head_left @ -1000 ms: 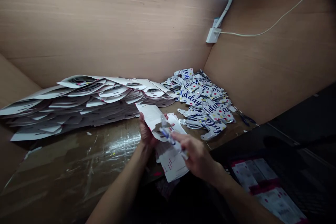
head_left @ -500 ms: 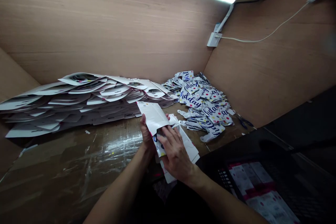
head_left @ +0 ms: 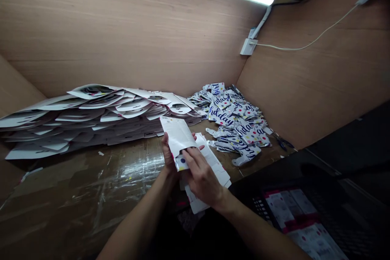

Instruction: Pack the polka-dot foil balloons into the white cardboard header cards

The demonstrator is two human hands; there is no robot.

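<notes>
My left hand (head_left: 168, 155) holds a white card sleeve (head_left: 178, 135) upright, its fingertips showing behind the top edge. A folded foil balloon (head_left: 182, 163) with coloured dots sticks out of the sleeve's lower mouth. My right hand (head_left: 201, 179) pinches that foil against the sleeve, its fingers lying across the opening. Beneath both hands lies a loose stack of white printed cards (head_left: 210, 158). Most of the foil inside the sleeve is hidden.
A wide heap of white card sleeves (head_left: 91, 120) lies to the left. Behind my hands is a pile of dotted foil balloons (head_left: 234, 115) with blue lettering, with scissors (head_left: 282, 142) beside it. A black crate (head_left: 301, 211) of printed cards sits at lower right.
The foil, held above the card a second ago, now sits in the sleeve's mouth. My right hand has moved left onto the sleeve, and the sleeve stands more upright.
</notes>
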